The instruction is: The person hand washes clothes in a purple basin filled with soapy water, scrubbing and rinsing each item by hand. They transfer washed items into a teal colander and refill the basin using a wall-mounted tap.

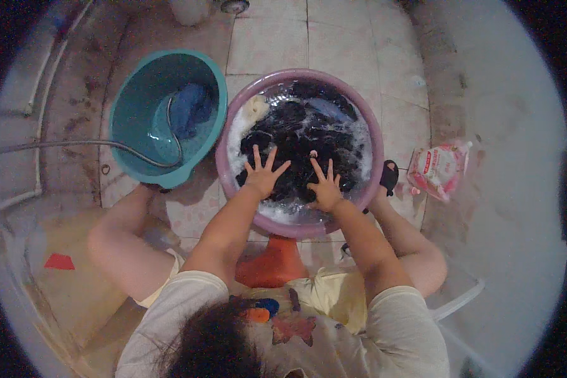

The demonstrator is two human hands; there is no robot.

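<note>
Before me a round pink basin [379,141] holds sudsy water and dark wet cloth [293,137]. My left hand [263,177] rests on this cloth with its fingers spread, holding nothing. To its right, my right hand [327,189] also lies on the dark cloth, fingers apart. A small pale pink spot shows just beyond its fingertips. Cream-coloured cloth [256,109] is at the basin's upper left, and a bluish piece of cloth [330,109] shows at the upper right. White foam [238,151] lines the left side of the water.
A teal basin [137,85] on the left contains blue cloth [191,108], some water and the end of a grey hose [94,142]. At right, a pink and white packet [439,167] bearing writing lies by the wall. An orange stool [271,267] is under me on the tiled floor [340,42].
</note>
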